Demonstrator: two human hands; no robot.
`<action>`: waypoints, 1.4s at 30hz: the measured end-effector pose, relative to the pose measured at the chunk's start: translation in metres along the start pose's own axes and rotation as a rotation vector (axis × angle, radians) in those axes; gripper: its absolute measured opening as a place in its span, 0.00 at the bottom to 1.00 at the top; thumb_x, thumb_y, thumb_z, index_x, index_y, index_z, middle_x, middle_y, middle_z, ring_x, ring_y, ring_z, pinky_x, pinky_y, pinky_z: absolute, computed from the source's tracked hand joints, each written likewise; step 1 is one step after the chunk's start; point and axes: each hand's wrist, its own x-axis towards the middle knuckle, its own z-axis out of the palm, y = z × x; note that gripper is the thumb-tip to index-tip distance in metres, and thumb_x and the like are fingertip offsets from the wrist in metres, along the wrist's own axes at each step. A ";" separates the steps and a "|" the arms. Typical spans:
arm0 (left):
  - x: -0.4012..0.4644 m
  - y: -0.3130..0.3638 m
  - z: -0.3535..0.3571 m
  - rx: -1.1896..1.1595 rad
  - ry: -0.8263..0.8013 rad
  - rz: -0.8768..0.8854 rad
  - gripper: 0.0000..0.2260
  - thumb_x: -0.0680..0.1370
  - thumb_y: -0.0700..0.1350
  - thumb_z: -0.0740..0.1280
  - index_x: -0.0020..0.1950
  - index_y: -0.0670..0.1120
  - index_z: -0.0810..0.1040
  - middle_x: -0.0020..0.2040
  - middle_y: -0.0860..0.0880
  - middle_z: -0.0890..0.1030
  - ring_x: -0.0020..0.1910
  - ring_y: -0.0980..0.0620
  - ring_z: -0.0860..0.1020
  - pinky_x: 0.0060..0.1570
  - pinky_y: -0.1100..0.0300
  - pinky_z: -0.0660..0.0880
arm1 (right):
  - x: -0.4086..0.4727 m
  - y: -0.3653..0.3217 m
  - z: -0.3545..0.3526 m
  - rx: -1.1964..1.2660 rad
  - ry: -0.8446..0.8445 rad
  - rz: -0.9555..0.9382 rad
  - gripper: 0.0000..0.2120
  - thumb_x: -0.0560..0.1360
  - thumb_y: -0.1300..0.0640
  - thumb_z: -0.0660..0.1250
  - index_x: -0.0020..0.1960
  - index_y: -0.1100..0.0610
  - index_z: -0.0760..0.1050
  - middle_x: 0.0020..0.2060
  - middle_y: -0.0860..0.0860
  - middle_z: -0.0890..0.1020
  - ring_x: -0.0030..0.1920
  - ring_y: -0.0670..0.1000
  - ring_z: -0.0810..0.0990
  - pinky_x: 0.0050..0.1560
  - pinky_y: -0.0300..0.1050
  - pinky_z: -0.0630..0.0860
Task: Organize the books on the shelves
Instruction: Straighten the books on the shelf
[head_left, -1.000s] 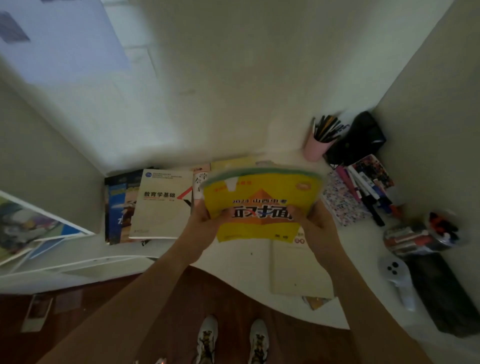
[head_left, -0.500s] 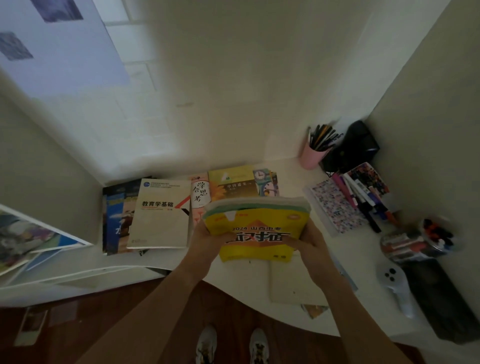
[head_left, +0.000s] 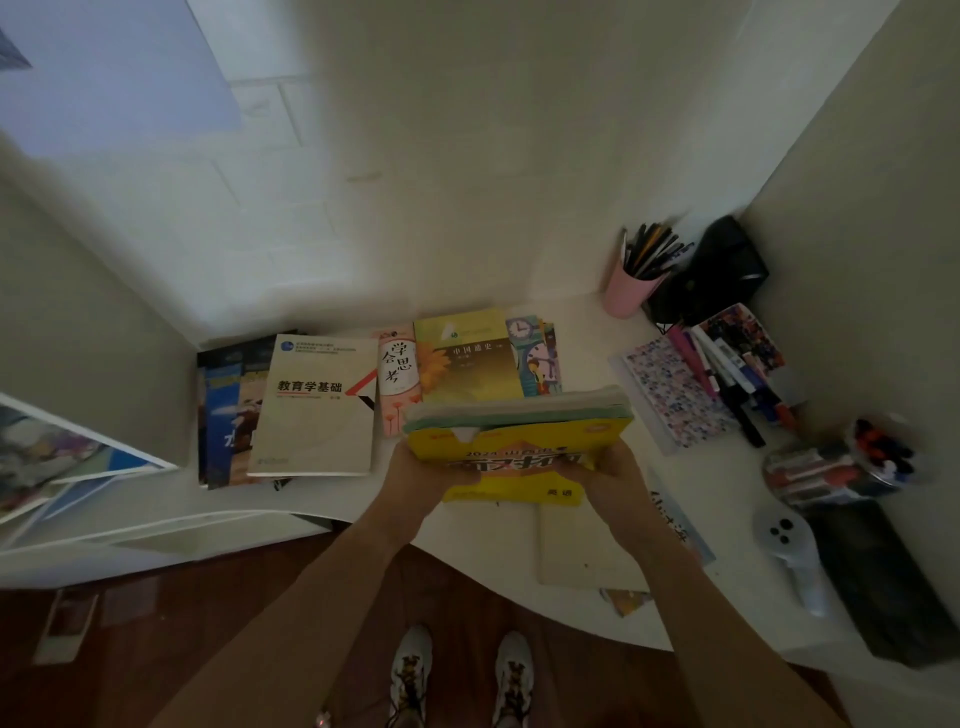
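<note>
A thick yellow book (head_left: 519, 441) with a green-edged top is held over the white desk (head_left: 478, 530), its top tilted away from me. My left hand (head_left: 415, 465) grips its left edge and my right hand (head_left: 605, 467) grips its right edge. Behind it, flat on the desk, lie a cream book with black characters (head_left: 317, 410), a pink book (head_left: 397, 384), a yellow-green book with a flower (head_left: 467, 364) and a book with a clock picture (head_left: 537, 358). Dark blue books (head_left: 223, 415) lie under the cream one.
A pink pen cup (head_left: 631, 291) and a black object (head_left: 722, 270) stand at the back right. A patterned notebook (head_left: 675, 389), pens (head_left: 727, 369), a marker tub (head_left: 831, 467), a white controller (head_left: 789, 551) and a beige notebook (head_left: 587, 545) lie on the right. Shelf boards (head_left: 78, 467) are at left.
Both hands have lowered the yellow book toward the desk and tilted its top away, uncovering the yellow-green and clock books behind it. The view has tipped downward a little.
</note>
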 end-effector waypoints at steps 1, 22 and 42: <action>-0.001 -0.001 0.003 0.014 0.023 -0.025 0.29 0.61 0.22 0.77 0.36 0.60 0.87 0.39 0.54 0.87 0.46 0.47 0.84 0.56 0.31 0.78 | -0.001 0.001 0.000 -0.036 -0.010 -0.010 0.22 0.78 0.64 0.71 0.70 0.53 0.74 0.62 0.49 0.83 0.62 0.50 0.81 0.58 0.53 0.82; -0.177 0.311 -0.050 0.174 0.204 0.613 0.17 0.74 0.35 0.74 0.62 0.43 0.82 0.53 0.48 0.88 0.51 0.50 0.87 0.46 0.61 0.82 | -0.122 -0.345 0.077 0.073 -0.250 -0.812 0.21 0.76 0.63 0.69 0.66 0.48 0.73 0.56 0.44 0.85 0.56 0.48 0.85 0.49 0.43 0.83; -0.343 0.406 -0.301 0.273 0.824 0.978 0.12 0.76 0.50 0.72 0.59 0.61 0.80 0.50 0.60 0.87 0.46 0.58 0.86 0.40 0.60 0.83 | -0.194 -0.504 0.407 0.092 -0.674 -0.753 0.12 0.79 0.57 0.68 0.62 0.49 0.80 0.51 0.45 0.87 0.50 0.46 0.87 0.44 0.43 0.83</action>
